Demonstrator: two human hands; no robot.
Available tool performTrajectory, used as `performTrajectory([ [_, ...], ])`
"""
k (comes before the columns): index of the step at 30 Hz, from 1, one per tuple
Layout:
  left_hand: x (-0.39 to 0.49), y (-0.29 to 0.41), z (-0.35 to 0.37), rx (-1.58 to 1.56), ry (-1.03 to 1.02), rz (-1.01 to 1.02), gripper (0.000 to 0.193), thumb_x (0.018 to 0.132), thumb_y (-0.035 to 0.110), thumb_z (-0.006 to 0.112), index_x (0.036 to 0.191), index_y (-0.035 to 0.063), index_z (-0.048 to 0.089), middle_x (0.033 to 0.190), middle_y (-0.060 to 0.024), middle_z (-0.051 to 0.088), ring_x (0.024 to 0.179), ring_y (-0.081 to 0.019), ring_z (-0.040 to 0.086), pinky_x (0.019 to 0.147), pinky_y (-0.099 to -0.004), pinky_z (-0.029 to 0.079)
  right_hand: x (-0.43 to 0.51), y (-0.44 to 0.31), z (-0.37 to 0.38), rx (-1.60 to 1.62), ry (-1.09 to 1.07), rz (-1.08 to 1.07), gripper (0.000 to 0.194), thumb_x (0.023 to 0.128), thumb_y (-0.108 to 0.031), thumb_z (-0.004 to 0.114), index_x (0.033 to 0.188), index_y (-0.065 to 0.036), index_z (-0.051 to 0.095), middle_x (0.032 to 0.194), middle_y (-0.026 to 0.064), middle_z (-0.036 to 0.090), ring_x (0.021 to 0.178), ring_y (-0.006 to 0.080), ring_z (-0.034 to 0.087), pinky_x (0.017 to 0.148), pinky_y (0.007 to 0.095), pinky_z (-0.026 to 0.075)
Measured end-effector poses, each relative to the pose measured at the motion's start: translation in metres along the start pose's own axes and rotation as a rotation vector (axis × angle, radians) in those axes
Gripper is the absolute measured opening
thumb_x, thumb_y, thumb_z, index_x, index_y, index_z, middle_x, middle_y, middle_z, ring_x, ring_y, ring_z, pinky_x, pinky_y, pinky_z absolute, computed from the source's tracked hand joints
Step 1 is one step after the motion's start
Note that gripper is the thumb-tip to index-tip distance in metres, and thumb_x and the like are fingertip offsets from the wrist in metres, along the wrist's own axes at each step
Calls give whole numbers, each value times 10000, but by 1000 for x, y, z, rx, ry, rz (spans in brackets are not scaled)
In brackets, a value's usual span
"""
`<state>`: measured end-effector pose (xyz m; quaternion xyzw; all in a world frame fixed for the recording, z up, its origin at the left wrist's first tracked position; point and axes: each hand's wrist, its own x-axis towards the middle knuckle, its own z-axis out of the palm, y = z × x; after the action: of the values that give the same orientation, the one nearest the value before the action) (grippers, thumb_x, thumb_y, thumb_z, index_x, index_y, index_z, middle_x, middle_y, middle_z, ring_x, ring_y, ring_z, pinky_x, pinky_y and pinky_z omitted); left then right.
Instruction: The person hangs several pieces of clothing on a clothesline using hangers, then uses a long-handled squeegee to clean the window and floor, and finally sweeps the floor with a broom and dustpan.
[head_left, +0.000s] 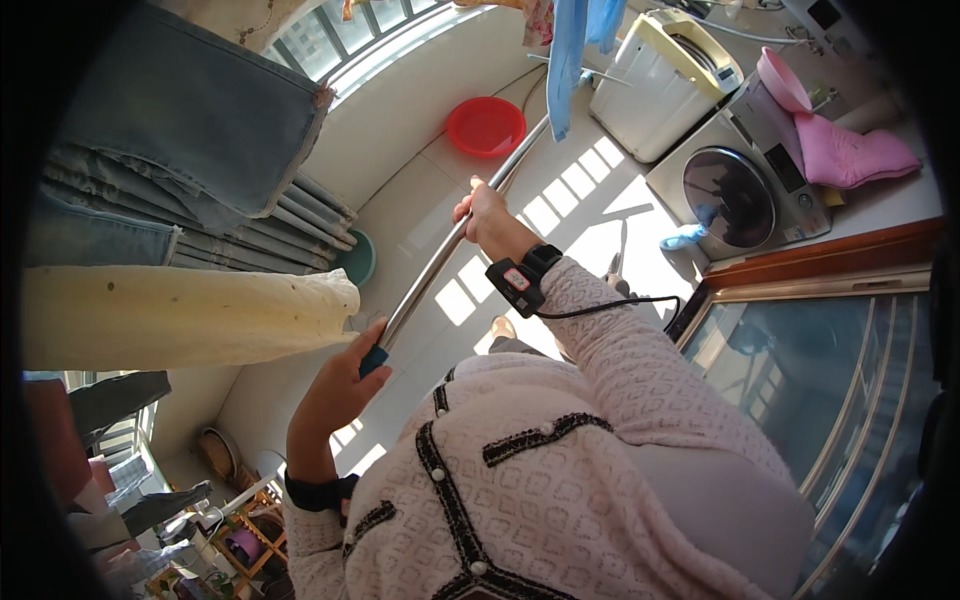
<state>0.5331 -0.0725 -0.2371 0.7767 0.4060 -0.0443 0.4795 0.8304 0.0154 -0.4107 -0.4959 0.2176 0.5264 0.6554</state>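
A shiny metal pole (431, 271) runs slantwise in front of me, from lower left to upper right. My left hand (334, 386) wraps around its lower end, at a dark teal end grip (373, 361). Farther up the shaft, my right hand (484, 210) grips the bare metal with curled fingers. A strip of light blue cloth (564, 71) hangs over the pole's far part; what the tip touches is hidden there. Close to my left hand hangs a pale yellow cloth (195, 316), its edge just beyond my fingers.
Grey-blue jeans fabric (202, 112) hangs at upper left. On the tiled floor are a red basin (486, 126) and a green basin (355, 259). A top-loading washer (645, 82) and a front-loading washer (727, 196) stand right, above a sliding glass door (787, 360). A wooden rack (251, 536) is lower left.
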Motion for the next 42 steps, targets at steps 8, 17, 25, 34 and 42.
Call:
performTrajectory([
  [8,28,58,-8,923,322,232,734,729,-30,618,1377,285,474,1109,-84,622,835,-262,651,712,-370,521,42,40,-36,167,-31,444,393,987,-306,443,665,-95,364,507,34,393,442,200,473,471,374,453],
  [17,77,68,-11,740,22,-78,415,842,197,639,1250,175,573,905,-128,680,797,-309,667,732,-420,516,65,41,-78,-184,-39,535,131,897,-15,448,1027,-5,455,993,168,509,761,292,593,710,493,561],
  [25,95,79,-5,69,-257,-405,429,899,207,599,1293,61,509,739,-65,591,588,-144,556,542,-301,459,56,-4,-116,-138,-142,546,202,951,-117,463,1076,39,434,1025,155,540,823,287,613,775,500,562],
  [34,85,52,-31,-496,-442,-532,599,872,104,662,1384,73,352,665,13,483,487,-59,419,393,-233,356,53,-37,-124,317,-33,319,210,877,-210,573,935,-48,452,721,93,505,600,253,583,630,518,561],
  [42,76,1,-39,-484,-443,-433,577,887,121,636,1406,67,389,740,-30,584,532,-89,519,460,-236,434,16,-60,-88,114,29,32,195,908,-197,525,845,-19,481,631,101,496,477,253,534,440,424,510],
])
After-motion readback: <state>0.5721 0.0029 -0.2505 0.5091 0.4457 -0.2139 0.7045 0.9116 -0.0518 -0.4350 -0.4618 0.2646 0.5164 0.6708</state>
